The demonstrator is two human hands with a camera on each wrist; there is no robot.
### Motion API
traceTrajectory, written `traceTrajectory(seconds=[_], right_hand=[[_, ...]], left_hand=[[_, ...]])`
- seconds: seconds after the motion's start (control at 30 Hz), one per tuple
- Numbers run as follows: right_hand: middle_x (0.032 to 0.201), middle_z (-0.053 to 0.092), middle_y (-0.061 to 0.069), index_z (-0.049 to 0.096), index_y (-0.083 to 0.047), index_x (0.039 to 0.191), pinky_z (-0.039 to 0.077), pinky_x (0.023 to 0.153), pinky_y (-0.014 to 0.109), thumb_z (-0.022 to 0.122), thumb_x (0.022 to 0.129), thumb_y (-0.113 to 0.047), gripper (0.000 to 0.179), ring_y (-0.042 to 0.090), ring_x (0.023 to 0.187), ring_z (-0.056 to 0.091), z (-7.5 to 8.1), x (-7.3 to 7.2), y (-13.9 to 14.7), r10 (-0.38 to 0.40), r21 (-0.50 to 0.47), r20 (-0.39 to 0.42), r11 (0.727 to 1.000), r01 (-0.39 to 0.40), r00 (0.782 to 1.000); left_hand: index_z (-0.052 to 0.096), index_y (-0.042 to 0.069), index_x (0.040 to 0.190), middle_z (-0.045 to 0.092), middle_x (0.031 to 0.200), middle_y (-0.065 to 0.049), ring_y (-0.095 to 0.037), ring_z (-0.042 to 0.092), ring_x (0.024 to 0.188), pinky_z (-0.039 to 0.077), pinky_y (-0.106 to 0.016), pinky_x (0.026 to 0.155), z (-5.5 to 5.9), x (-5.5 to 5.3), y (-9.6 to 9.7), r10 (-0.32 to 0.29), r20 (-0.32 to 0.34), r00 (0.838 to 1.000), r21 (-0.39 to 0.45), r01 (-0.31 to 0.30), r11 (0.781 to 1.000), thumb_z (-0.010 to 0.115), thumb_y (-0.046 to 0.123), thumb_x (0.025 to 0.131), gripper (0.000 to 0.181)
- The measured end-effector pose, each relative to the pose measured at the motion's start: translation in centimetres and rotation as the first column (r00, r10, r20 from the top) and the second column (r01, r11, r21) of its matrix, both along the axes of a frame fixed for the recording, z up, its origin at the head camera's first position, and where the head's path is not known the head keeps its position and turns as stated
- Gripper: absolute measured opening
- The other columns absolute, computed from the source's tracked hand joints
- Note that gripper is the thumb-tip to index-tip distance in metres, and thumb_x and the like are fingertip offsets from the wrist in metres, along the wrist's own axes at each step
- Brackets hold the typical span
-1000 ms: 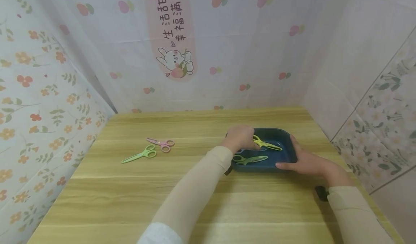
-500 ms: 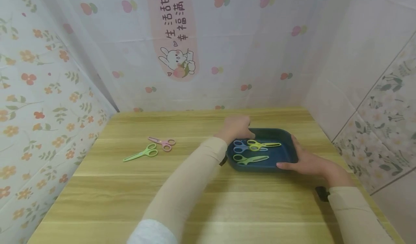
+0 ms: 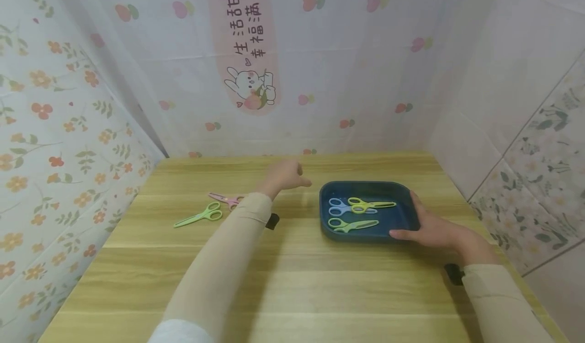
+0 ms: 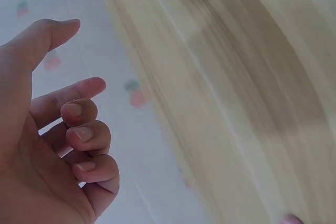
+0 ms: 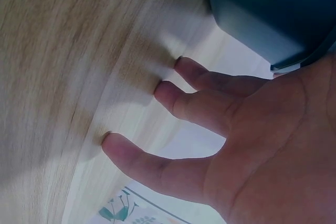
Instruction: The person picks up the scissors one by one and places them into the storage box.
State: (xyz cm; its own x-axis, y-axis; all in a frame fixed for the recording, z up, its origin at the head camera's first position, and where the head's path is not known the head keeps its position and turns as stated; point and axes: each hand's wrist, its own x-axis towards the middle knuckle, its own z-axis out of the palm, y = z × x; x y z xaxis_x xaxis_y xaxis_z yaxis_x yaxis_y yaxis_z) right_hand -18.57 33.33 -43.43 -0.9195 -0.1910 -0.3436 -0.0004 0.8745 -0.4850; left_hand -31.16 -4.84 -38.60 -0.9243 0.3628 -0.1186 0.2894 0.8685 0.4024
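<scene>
My left hand [image 3: 284, 175] is in the air above the table, between the pink scissors [image 3: 233, 200] and the blue tray [image 3: 361, 237]. In the left wrist view its fingers [image 4: 94, 135] curl loosely around nothing. My right hand [image 3: 434, 227] holds the tray's right end, thumb over the near corner. The right wrist view has several of its fingers [image 5: 173, 174] spread, tips at the table. Inside the tray lie blue scissors [image 3: 337, 210], yellow scissors [image 3: 372, 204] partly over them, and green scissors [image 3: 352, 225] nearer me. Light green scissors [image 3: 198, 216] lie on the table at left.
The wooden table [image 3: 320, 292] meets a printed curtain [image 3: 365, 79] at the back, with floral curtains at both sides. My left forearm [image 3: 215, 267] crosses the table and covers part of the pink scissors.
My left hand has left the tray and moved left, uncovering the blue and yellow scissors. The yellow scissors now lie flat in the tray. My right hand has stayed at the tray.
</scene>
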Motion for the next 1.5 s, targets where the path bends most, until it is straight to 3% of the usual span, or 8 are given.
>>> traceTrajectory(seconds=[0.07, 0.13, 0.23, 0.47, 0.77, 1.1, 1.27, 1.5], right_hand=[[0.165, 0.000, 0.050, -0.028, 0.003, 0.161, 0.028, 0.118, 0.079, 0.071, 0.092, -0.067, 0.140, 0.071, 0.148, 0.021, -0.1, 0.1, 0.0, -0.001, 0.001, 0.000, 1.000, 0.001, 1.000], [0.164, 0.002, 0.051, -0.028, 0.003, 0.161, 0.029, 0.118, 0.079, 0.071, 0.091, -0.067, 0.140, 0.071, 0.148, 0.022, -0.1, 0.1, 0.1, -0.002, 0.002, -0.007, 1.000, 0.002, 1.000], [0.164, 0.003, 0.051, -0.026, 0.003, 0.162, 0.029, 0.117, 0.079, 0.072, 0.091, -0.066, 0.139, 0.071, 0.148, 0.022, -0.2, 0.2, 0.1, -0.004, -0.002, -0.019, 1.000, 0.003, 1.000], [0.165, 0.002, 0.050, -0.028, 0.000, 0.162, 0.028, 0.118, 0.079, 0.071, 0.091, -0.067, 0.140, 0.071, 0.148, 0.022, -0.3, 0.2, 0.0, -0.011, 0.000, -0.009, 1.000, 0.011, 1.000], [0.165, 0.003, 0.050, -0.027, 0.001, 0.162, 0.031, 0.116, 0.079, 0.070, 0.092, -0.066, 0.138, 0.071, 0.148, 0.023, -0.2, 0.2, 0.2, -0.001, 0.010, -0.027, 1.000, 0.001, 1.000], [0.165, 0.003, 0.050, -0.026, 0.002, 0.162, 0.030, 0.117, 0.079, 0.071, 0.092, -0.066, 0.138, 0.071, 0.149, 0.021, -0.5, 0.2, 0.3, 0.002, 0.005, -0.037, 1.000, -0.002, 0.999], [0.165, 0.004, 0.050, -0.026, 0.002, 0.162, 0.031, 0.116, 0.078, 0.071, 0.092, -0.067, 0.138, 0.070, 0.148, 0.023, -0.6, 0.2, 0.3, 0.002, 0.008, -0.036, 1.000, -0.001, 0.999], [0.165, 0.005, 0.050, -0.026, 0.002, 0.162, 0.033, 0.115, 0.078, 0.070, 0.092, -0.068, 0.138, 0.070, 0.147, 0.026, -0.6, 0.0, 0.2, 0.002, 0.021, -0.036, 1.000, -0.001, 0.999]], left_hand=[[0.074, 0.003, 0.113, 0.073, 0.131, -0.010, -0.019, 0.066, 0.096, 0.057, -0.038, 0.085, -0.1, 0.2, -1.7, 0.032, 0.028, 0.999, 0.015, -0.033, 0.999, 0.077, 0.041, 0.094, 0.042], [0.072, 0.000, 0.120, 0.070, 0.139, -0.014, -0.028, 0.070, 0.109, 0.059, -0.044, 0.095, -0.3, 0.2, -3.5, 0.057, 0.060, 0.997, 0.041, -0.059, 0.997, 0.076, 0.040, 0.095, 0.047], [0.063, -0.004, 0.139, 0.063, 0.149, -0.020, -0.041, 0.061, 0.135, 0.052, -0.055, 0.112, -0.3, 0.4, -6.7, 0.093, 0.099, 0.991, 0.079, -0.101, 0.992, 0.072, 0.041, 0.098, 0.062], [0.058, -0.008, 0.142, 0.055, 0.153, -0.030, -0.052, 0.050, 0.143, 0.042, -0.063, 0.119, -0.3, 1.2, -14.0, 0.187, 0.146, 0.971, 0.083, -0.201, 0.976, 0.067, 0.043, 0.102, 0.065], [0.059, -0.011, 0.139, 0.061, 0.144, -0.032, -0.049, 0.061, 0.131, 0.047, -0.063, 0.113, -2.3, 3.9, -19.6, 0.271, 0.154, 0.950, 0.076, -0.285, 0.955, 0.067, 0.038, 0.101, 0.062], [0.065, -0.010, 0.133, 0.055, 0.148, -0.038, -0.059, 0.051, 0.138, 0.044, -0.070, 0.113, -4.5, 5.4, -22.3, 0.256, 0.145, 0.956, 0.065, -0.267, 0.961, 0.068, 0.028, 0.100, 0.050], [0.069, -0.008, 0.128, 0.067, 0.135, -0.033, -0.042, 0.066, 0.112, 0.055, -0.058, 0.100, -5.6, 5.4, -22.4, 0.254, 0.112, 0.961, 0.089, -0.265, 0.960, 0.071, 0.027, 0.099, 0.045], [0.069, -0.005, 0.130, 0.075, 0.119, -0.021, -0.025, 0.066, 0.094, 0.057, -0.044, 0.083, -6.0, 5.3, -20.9, 0.284, 0.084, 0.955, 0.049, -0.289, 0.956, 0.068, 0.040, 0.102, 0.053]])
